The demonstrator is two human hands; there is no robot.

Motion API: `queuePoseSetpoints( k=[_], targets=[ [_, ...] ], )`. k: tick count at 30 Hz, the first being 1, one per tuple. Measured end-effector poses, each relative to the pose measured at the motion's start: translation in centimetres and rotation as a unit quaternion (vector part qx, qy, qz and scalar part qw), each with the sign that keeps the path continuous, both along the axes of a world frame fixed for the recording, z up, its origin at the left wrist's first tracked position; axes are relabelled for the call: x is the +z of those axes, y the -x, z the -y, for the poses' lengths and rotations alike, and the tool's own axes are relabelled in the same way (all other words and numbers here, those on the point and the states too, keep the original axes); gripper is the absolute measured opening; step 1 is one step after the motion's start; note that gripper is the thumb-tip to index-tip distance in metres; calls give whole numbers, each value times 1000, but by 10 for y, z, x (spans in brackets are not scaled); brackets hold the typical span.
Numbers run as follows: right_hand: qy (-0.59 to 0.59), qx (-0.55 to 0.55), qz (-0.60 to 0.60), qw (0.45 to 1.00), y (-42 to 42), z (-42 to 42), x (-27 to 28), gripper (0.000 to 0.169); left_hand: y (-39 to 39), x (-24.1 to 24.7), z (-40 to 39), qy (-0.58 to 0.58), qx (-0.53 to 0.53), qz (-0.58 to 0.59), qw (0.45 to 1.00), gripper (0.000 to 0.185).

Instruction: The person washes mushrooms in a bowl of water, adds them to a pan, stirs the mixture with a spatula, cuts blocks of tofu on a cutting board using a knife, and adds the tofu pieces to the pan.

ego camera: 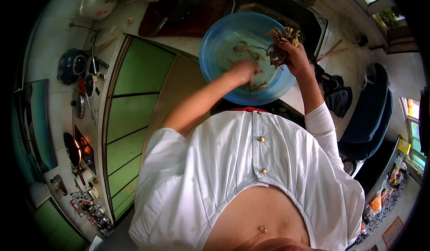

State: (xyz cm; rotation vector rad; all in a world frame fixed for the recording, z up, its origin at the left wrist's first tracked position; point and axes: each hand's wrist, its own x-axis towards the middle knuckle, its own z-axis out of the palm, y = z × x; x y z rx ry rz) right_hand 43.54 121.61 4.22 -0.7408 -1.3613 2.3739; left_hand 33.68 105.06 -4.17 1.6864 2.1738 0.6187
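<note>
A large blue plastic basin (210,38) holds cloudy water and loose, limp brown plant pieces (242,48). Over its right side, my right hand (297,56) is closed around a bunch of brown, shrivelled strips (278,54), which look like a dried vegetable or mushrooms. My left hand (246,71) is low inside the basin, blurred, with its fingers curled near more brown pieces (258,86). Whether the left fingers grip a piece is not clear.
Behind the basin is a sink (309,12). A dark red cutting board (184,12) with a knife lies left of it. Green cabinet doors (137,69) run down the left, below a counter with a pan (71,148) by a glowing burner. Black bags (336,95) lie to the right.
</note>
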Motion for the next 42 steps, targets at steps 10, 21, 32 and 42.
queuePoseSetpoints(
  k=[10,21,32,42],
  targets=[
    [-70,16,107,992,-1,11,-42,15,30,13,-4,110,148,329,926,11],
    [-114,109,109,981,17,38,-30,20,28,48,-8,19,212,406,889,10],
    [-266,124,139,946,33,5,0,20,62,31,16,227,225,27,947,18],
    [-637,183,274,697,70,17,-69,29,25,22,-16,199,232,-26,952,15]
  ],
)
